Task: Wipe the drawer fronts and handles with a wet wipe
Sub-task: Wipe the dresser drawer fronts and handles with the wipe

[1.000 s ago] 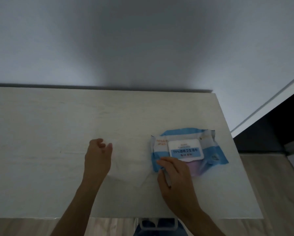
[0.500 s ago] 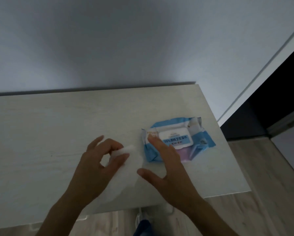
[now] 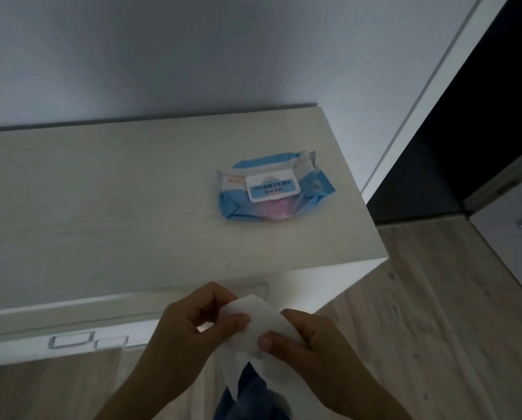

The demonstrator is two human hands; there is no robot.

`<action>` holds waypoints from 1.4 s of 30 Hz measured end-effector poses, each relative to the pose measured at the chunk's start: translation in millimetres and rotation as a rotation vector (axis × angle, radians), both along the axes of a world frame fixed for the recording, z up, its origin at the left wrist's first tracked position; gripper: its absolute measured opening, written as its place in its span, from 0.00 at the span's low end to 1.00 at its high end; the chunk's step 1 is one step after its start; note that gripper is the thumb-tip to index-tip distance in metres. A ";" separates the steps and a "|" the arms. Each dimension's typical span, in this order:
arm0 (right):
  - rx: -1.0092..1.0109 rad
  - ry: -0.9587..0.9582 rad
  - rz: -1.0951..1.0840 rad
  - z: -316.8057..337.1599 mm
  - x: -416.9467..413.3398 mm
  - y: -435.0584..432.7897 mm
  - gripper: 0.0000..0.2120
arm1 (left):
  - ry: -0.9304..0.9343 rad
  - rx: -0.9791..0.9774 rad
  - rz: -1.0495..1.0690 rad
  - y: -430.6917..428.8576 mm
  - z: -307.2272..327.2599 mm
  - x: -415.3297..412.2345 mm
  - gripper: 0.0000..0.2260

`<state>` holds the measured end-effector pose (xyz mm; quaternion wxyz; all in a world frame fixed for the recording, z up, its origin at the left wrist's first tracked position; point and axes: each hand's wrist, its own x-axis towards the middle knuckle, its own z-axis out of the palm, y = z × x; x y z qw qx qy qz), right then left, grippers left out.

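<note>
Below the counter (image 3: 102, 207) front edge, the wet wipe (image 3: 259, 325) is held up between both hands, clear of the furniture. Its upper left is pinched by the left hand (image 3: 190, 334), fingers (image 3: 220, 294) and thumb clenched on the sheet. Its right side is pinched by the right hand (image 3: 311, 350), thumb on top. A loose tail is seen hanging below. Unfolding or refolding: cannot be told.

Progress, as judged:
- Wipe is out of the pack (image 3: 271, 186), which is seen lying on the counter near the right edge, flap apparently closed.
- Drawer front (image 3: 17, 350) and handle (image 3: 72, 341) are not touched, so wiping is judged not started.
- All fronts and handles are left to do. Only a thin strip of the top front is seen, and any lower drawers are hidden.

Surface and room: the pale wood-grain counter is set against a plain grey wall (image 3: 193, 56). Wood-look floor (image 3: 435, 298) is seen to the right, with a dark doorway (image 3: 480, 116) beyond. Light is dim and detail is softened.
</note>
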<state>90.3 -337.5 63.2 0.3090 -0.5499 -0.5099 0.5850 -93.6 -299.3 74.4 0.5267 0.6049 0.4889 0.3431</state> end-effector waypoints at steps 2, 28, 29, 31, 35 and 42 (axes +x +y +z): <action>-0.058 -0.050 0.020 -15.4 0.4 -18.7 0.05 | 0.027 -0.054 0.011 -20.2 -18.8 -1.4 0.08; 0.933 -0.956 -0.128 -182.8 -81.7 10.7 0.30 | 1.058 0.828 -0.108 61.0 -121.9 -99.6 0.34; 0.943 -0.952 -0.124 -187.8 -80.9 12.7 0.28 | 1.065 0.839 -0.100 62.3 -123.3 -98.8 0.34; 0.971 -0.924 -0.104 -191.9 -77.3 14.1 0.25 | 1.041 0.839 -0.060 64.2 -123.4 -97.2 0.34; 1.055 -0.865 -0.118 -190.2 -73.7 14.8 0.22 | 1.033 0.854 -0.017 62.0 -124.5 -96.4 0.35; 1.367 -0.907 -0.442 -199.4 -78.2 46.8 0.11 | 1.071 1.059 0.011 62.7 -137.2 -96.0 0.32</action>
